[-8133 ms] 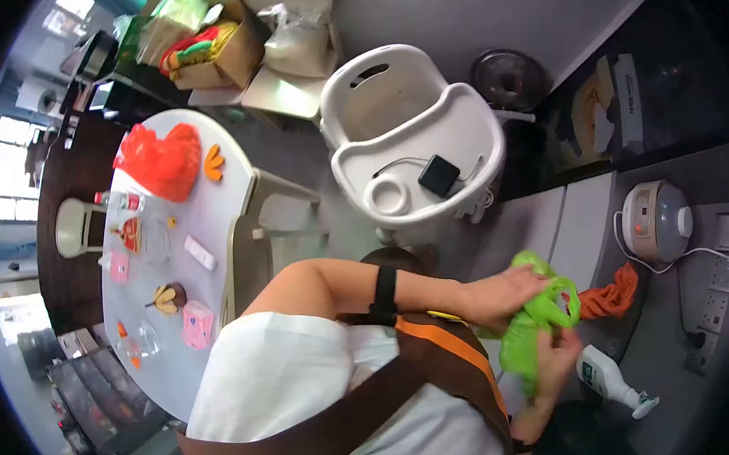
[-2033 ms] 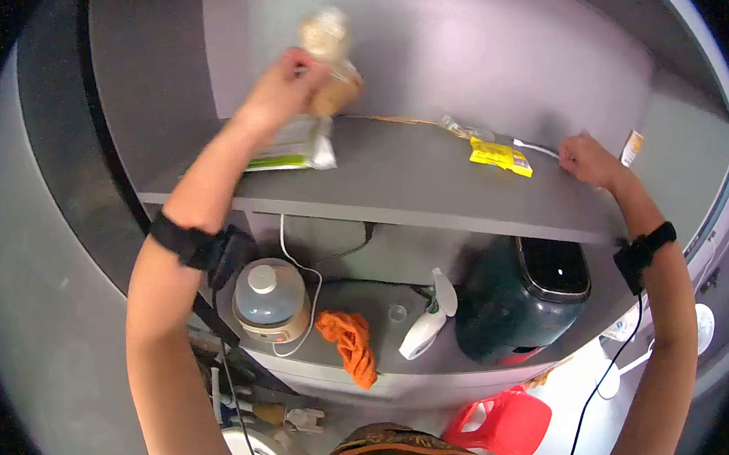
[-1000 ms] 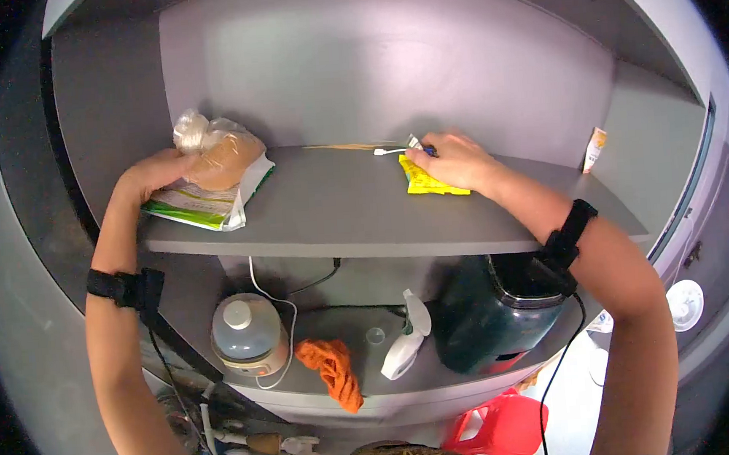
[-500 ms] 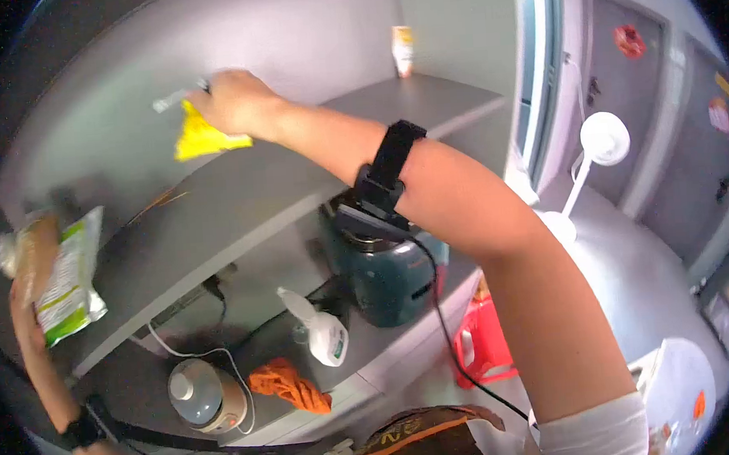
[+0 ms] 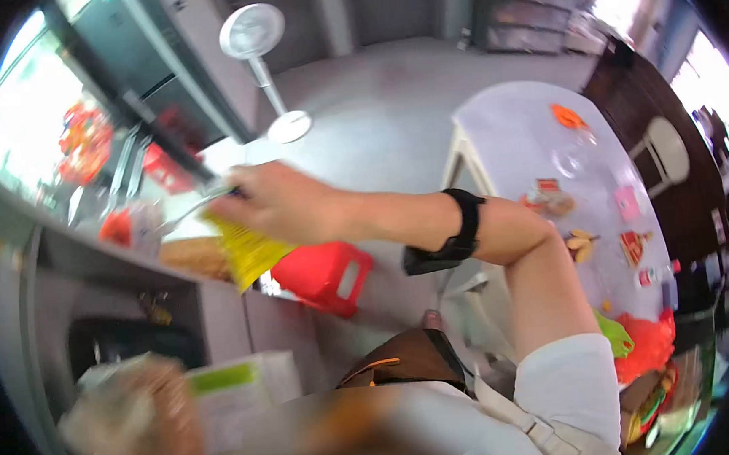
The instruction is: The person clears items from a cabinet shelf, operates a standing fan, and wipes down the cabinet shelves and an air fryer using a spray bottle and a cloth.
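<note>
My right hand [image 5: 282,204] is closed around the top of a yellow packet [image 5: 252,248], which hangs beneath the fingers. A thin pale strip, too blurred to name, sticks out to the left of that hand. At the lower left, my left hand [image 5: 180,426] is smeared by motion but wrapped round a white-and-green packet [image 5: 233,406]. On its other side is a crumpled clear plastic bag [image 5: 107,414] with pale contents I cannot make out. Both hands are in the air, the right one in front of a cabinet top.
A red plastic stool [image 5: 321,277] stands beyond my right hand. To the right is a white table [image 5: 509,124] with several small items and a red plastic bag [image 5: 643,343] near its close end. A white fan [image 5: 254,32] stands on the floor behind.
My view has swung right, from the grey shelf to the room with the white table. Both hands have come away from the shelf, still holding the packets.
</note>
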`<state>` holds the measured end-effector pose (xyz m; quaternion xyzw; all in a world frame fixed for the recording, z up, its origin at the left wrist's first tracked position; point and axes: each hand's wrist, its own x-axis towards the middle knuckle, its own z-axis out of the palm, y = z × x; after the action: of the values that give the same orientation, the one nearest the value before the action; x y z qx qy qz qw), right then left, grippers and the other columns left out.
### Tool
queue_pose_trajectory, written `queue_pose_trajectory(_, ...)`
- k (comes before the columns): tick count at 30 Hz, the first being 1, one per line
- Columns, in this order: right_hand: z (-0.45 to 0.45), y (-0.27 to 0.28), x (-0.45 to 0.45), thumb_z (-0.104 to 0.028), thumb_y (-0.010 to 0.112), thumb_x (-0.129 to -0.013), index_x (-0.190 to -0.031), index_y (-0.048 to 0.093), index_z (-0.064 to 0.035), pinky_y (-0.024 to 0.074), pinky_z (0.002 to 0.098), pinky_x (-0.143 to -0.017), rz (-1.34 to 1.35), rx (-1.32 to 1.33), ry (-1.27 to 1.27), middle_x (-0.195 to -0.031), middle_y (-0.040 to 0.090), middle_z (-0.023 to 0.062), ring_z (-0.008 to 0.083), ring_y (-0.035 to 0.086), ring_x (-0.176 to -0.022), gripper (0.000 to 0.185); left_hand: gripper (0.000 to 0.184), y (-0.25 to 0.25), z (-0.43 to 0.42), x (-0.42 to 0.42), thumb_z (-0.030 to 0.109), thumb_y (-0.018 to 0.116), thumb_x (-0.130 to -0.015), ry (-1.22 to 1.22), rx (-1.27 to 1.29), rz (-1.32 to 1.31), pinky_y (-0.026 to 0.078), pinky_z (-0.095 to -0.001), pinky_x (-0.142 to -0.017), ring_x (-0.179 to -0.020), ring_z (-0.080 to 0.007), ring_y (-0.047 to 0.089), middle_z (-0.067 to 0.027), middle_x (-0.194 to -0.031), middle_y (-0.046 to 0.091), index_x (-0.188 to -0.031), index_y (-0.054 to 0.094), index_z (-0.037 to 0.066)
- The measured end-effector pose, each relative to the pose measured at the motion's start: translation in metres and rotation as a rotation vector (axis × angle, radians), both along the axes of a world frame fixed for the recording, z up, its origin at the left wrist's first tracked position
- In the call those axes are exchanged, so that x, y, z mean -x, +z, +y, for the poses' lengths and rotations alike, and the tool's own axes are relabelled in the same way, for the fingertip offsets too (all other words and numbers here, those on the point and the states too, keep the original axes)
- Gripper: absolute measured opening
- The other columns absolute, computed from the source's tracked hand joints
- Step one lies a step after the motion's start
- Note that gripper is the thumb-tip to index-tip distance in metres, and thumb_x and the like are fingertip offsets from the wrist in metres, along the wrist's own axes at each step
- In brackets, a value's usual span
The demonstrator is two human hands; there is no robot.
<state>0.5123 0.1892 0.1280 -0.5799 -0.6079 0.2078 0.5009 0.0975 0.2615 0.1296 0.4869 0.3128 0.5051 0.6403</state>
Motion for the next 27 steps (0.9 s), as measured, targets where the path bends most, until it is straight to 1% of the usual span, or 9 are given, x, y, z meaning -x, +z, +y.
queue_pose_trajectory(1,-0.024,-0.022,-0.048,-0.038,0.054,-0.091,-0.087,0.057,0.0011,0.0466,0.0392,-0.059,-0.098,0.005,-0.185,-0.072,0.062,0.0199,0.0299,0.063,-0.067,0.039,0.049,-0.016,-0.001,-0.065,0.029,0.048,-0.094,-0.256,0.495,-0.243,0.042,-0.0392,-0.095,-0.116,-0.0234,0.049,-0.0101,-0.131,0.049,-0.133,0.042,-0.001)
queue_pose_trajectory(2,-0.061,-0.038,-0.092,-0.038,0.054,-0.09,-0.087,0.057,0.0006,0.0465,0.0394,-0.058,-0.048,0.162,-0.361,-0.072,0.062,0.0197,0.0309,0.062,-0.065,0.039,0.044,-0.088,0.013,-0.11,0.023,0.053,-0.091,-0.033,-0.313,0.26,0.044,-0.0402,-0.092,-0.107,-0.0221,0.053,-0.0098,-0.122,0.055,-0.127,0.047,-0.003)
queue_pose_trajectory(4,-0.133,-0.1,-0.188,-0.037,0.054,-0.09,-0.087,0.057,-0.0006,0.0461,0.0406,-0.056,-0.115,0.094,-0.702,-0.072,0.062,0.0187,0.0311,0.062,-0.063,0.037,0.026,-0.099,-0.021,-0.271,0.013,0.054,-0.089,-0.326,-0.258,0.323,0.046,-0.0303,-0.079,-0.091,-0.0148,0.057,-0.0062,-0.1,0.063,-0.105,0.06,-0.005)
queue_pose_trajectory(5,-0.18,-0.103,-0.219,-0.036,0.052,-0.091,-0.089,0.057,-0.0009,0.046,0.0414,-0.058,-0.033,0.292,-0.886,-0.072,0.061,0.0193,0.0338,0.061,-0.065,0.035,0.021,-0.129,-0.017,-0.323,0.011,0.052,-0.088,-0.294,-0.997,0.797,0.045,-0.029,-0.073,-0.086,-0.0144,0.056,-0.006,-0.094,0.063,-0.099,0.06,-0.005)
queue_pose_trajectory(6,-0.225,-0.128,-0.257,-0.036,0.05,-0.091,-0.087,0.056,0.0007,0.0465,0.0434,-0.059,-0.115,0.22,-1.038,-0.075,0.061,0.0226,0.0377,0.061,-0.069,0.037,0.02,-0.131,-0.045,-0.391,0.01,0.05,-0.088,-0.432,-0.556,0.515,0.044,-0.0303,-0.071,-0.081,-0.0154,0.056,-0.0079,-0.088,0.063,-0.096,0.059,-0.005)
queue_pose_trajectory(10,-0.404,-0.186,-0.339,-0.038,0.048,-0.092,-0.091,0.056,0.0013,0.0447,0.0476,-0.066,-0.211,0.32,-1.504,-0.087,0.061,0.0256,0.0416,0.06,-0.081,0.04,0.025,-0.215,-0.101,-0.588,0.013,0.046,-0.087,-0.617,-0.592,0.625,0.044,-0.0387,-0.078,-0.084,-0.0328,0.057,-0.021,-0.091,0.06,-0.099,0.059,-0.004)
queue_pose_trajectory(16,-0.585,-0.285,-0.387,-0.042,0.045,-0.092,-0.1,0.058,0.0021,0.0466,0.0462,-0.071,0.011,1.149,-1.402,-0.092,0.063,0.0254,0.0383,0.062,-0.085,0.047,0.033,-0.351,-0.194,-0.793,0.011,0.044,-0.087,-0.579,-0.584,0.497,0.039,-0.0427,-0.091,-0.104,-0.0382,0.049,-0.0241,-0.115,0.05,-0.114,0.052,-0.005)
queue_pose_trajectory(23,-0.621,-0.378,-0.347,-0.042,0.048,-0.088,-0.102,0.06,0.003,0.0464,0.0483,-0.075,0.065,1.182,-1.457,-0.096,0.063,0.0261,0.0415,0.061,-0.086,0.049,0.031,-0.432,-0.277,-0.832,0.012,0.044,-0.088,-0.619,-0.426,0.699,0.046,-0.0408,-0.081,-0.096,-0.0351,0.056,-0.0214,-0.108,0.056,-0.112,0.054,-0.005)
queue_pose_trajectory(27,-0.6,-0.368,-0.347,-0.043,0.05,-0.089,-0.102,0.059,0.0029,0.0486,0.04,-0.071,0.365,1.034,-1.213,-0.091,0.063,0.0186,0.0303,0.063,-0.078,0.049,0.025,-0.47,-0.276,-0.821,0.021,0.056,-0.086,-1.178,-0.194,0.373,0.051,-0.0351,-0.072,-0.087,-0.0215,0.062,-0.0109,-0.099,0.063,-0.104,0.061,0.005)
